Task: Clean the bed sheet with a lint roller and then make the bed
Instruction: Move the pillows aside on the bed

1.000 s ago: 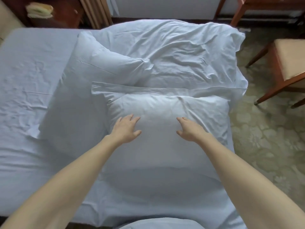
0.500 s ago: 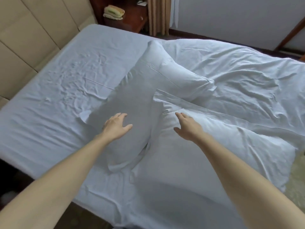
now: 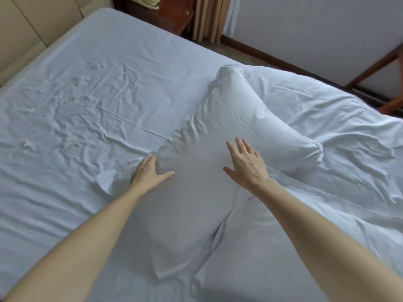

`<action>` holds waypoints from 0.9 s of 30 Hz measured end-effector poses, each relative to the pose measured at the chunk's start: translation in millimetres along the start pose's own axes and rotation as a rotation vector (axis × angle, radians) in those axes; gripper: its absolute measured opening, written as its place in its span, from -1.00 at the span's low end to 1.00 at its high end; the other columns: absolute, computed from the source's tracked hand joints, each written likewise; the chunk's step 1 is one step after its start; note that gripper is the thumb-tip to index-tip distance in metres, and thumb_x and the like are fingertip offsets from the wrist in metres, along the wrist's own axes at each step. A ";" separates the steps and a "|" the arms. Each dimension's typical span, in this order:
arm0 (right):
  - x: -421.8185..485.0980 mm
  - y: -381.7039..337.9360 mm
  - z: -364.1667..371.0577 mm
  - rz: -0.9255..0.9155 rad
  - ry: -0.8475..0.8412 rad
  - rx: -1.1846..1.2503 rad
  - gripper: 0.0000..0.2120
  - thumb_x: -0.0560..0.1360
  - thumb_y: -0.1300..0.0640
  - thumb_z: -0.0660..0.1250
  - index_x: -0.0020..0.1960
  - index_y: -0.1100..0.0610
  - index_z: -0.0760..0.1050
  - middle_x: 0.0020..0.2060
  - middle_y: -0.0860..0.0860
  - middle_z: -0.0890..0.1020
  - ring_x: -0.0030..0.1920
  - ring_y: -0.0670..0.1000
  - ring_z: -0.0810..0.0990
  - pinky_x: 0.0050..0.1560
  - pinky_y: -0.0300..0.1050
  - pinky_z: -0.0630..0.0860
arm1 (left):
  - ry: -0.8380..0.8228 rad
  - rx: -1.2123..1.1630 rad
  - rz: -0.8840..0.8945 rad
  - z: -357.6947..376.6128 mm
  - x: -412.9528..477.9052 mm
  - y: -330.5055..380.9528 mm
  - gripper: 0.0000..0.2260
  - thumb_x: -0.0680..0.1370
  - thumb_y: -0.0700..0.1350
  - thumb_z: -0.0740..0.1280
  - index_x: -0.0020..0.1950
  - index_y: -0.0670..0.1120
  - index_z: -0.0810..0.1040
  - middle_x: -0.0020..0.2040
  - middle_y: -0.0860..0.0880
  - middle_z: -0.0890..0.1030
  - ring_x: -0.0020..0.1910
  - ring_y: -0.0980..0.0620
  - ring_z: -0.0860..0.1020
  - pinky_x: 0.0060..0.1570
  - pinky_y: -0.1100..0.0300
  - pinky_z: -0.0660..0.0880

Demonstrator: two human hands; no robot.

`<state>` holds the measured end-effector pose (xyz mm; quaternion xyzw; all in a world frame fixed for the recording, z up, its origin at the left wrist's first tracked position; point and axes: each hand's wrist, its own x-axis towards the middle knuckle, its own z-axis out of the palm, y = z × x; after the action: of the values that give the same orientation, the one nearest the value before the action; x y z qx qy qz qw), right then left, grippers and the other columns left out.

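Head view: left hand (image 3: 150, 173) touches pillow (image 3: 196, 205) edge; right hand (image 3: 246, 167) spread over it.

Just the one view here, worn on the head, looking forward and steeply down across the bed sheet (image 3: 87, 105). It sits close in. Both forearms reach up from the bottom corners, and the left hand (image 3: 148, 173) and right hand (image 3: 246, 166) land near mid-frame at a pillow (image 3: 196, 192). The wide lens curves the mattress edges. The padded headboard (image 3: 26, 33) takes the top left corner, while the curtain (image 3: 207, 18) and wall (image 3: 305, 29) line the top edge beyond the bed's far side.
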<state>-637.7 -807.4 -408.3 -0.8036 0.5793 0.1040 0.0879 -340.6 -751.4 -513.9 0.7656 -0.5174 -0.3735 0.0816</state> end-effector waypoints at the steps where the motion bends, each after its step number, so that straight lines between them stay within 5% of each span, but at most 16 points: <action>1: 13.0 -1.6 -1.0 -0.005 0.014 -0.042 -0.19 0.55 -0.15 0.36 0.62 0.06 0.00 0.62 0.17 0.05 0.61 0.20 0.02 0.54 0.10 0.15 | -0.014 0.007 0.014 -0.4 11.2 1.8 -0.02 0.41 0.36 0.45 0.66 -0.04 0.10 0.64 -0.08 0.18 0.61 -0.08 0.16 0.54 -0.05 0.18; 5: 60.1 -3.6 6.4 0.130 -0.054 0.040 -0.05 0.45 -0.26 0.43 0.61 -0.02 -0.05 0.62 0.11 0.00 0.61 0.20 -0.03 0.52 0.23 0.13 | -0.107 0.058 -0.024 5.5 48.9 -3.5 0.13 0.32 0.45 0.45 0.67 0.10 -0.11 0.68 -0.06 -0.01 0.65 -0.06 0.00 0.54 -0.21 -0.02; 7: 72.5 -1.6 18.7 0.195 -0.160 0.127 -0.02 0.43 -0.31 0.43 0.61 -0.05 -0.07 0.63 0.05 -0.05 0.62 0.17 -0.09 0.53 0.27 0.05 | -0.140 0.006 -0.035 15.2 57.0 -10.0 0.14 0.32 0.45 0.46 0.67 0.09 -0.11 0.67 -0.04 0.08 0.63 -0.06 0.09 0.53 -0.23 0.02; 12: 79.3 3.9 37.0 0.202 -0.199 0.108 -0.02 0.45 -0.32 0.38 0.63 -0.06 -0.11 0.64 0.04 -0.06 0.62 0.17 -0.09 0.55 0.29 0.00 | -0.046 -0.009 -0.047 32.4 57.8 -11.4 -0.12 0.34 0.41 0.47 0.56 0.10 0.29 0.40 -0.06 0.55 0.42 -0.10 0.47 0.46 -0.15 0.24; 16: 73.6 -2.1 35.0 0.203 -0.143 0.056 -0.11 0.45 -0.26 0.41 0.59 -0.03 0.01 0.61 0.10 0.08 0.59 0.20 0.03 0.50 0.34 0.10 | -0.001 0.108 0.020 27.5 50.3 -2.8 -0.66 0.54 0.28 0.35 0.10 0.06 0.67 0.08 -0.08 0.71 0.22 -0.12 0.60 0.51 -0.05 0.12; 21: 58.3 -6.6 24.0 0.181 -0.204 -0.005 -0.08 0.49 -0.22 0.38 0.61 0.05 -0.08 0.60 0.17 0.02 0.60 0.22 -0.03 0.51 0.32 0.06 | 0.076 0.296 0.098 23.7 28.8 13.8 -0.67 0.67 0.14 0.20 0.08 0.03 0.71 -0.02 -0.10 0.72 0.13 -0.07 0.63 0.58 0.01 -0.07; 23: 54.4 -8.6 13.1 0.055 -0.107 -0.030 -0.11 0.48 -0.14 0.38 0.61 0.07 -0.05 0.59 0.18 0.04 0.61 0.20 -0.05 0.54 0.27 0.03 | 0.135 0.294 0.149 22.4 8.1 19.3 -0.67 0.68 0.11 0.19 0.04 0.01 0.71 -0.06 -0.07 0.72 0.08 -0.06 0.64 0.57 0.04 -0.10; 27: 72.4 -35.5 -20.8 -0.522 0.055 -0.063 -0.12 0.47 -0.11 0.36 0.65 0.01 -0.02 0.63 0.11 0.03 0.63 0.13 -0.09 0.61 0.13 -0.07 | 0.193 0.270 0.223 11.8 -48.4 31.0 -0.73 0.69 0.06 0.20 0.21 0.07 0.67 0.02 -0.02 0.72 0.07 -0.04 0.65 0.57 0.05 -0.13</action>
<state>-580.3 -867.8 -407.0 -0.9307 0.3511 0.0740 0.0708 -379.9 -721.1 -482.8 0.7399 -0.6340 -0.2143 0.0682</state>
